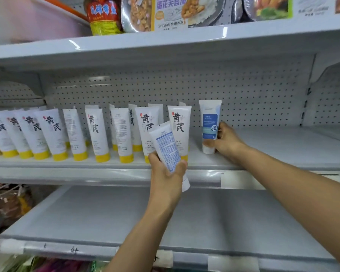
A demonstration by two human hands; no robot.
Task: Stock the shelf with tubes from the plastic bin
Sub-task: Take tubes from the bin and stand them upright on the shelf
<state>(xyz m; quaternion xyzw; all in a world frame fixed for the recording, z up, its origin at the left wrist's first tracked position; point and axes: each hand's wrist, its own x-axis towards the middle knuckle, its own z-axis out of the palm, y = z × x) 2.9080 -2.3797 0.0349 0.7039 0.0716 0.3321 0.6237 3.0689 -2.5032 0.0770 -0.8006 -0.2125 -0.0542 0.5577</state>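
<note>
Several white tubes with yellow caps [96, 132] stand in rows on the middle shelf [263, 160]. To their right a white tube with a blue label [210, 124] stands cap down on the shelf, and my right hand [227, 142] grips its lower part from the right. My left hand [168, 175] holds a second white tube with blue print [166, 146] tilted in front of the shelf edge, its white cap pointing down. The plastic bin is out of view.
The middle shelf stretches bare to the right of the blue-label tube, backed by white pegboard [243, 89]. An upper shelf [165, 42] holds food packages. A lower shelf [204, 218] lies below my arms, with snack bags [6, 201] at the left.
</note>
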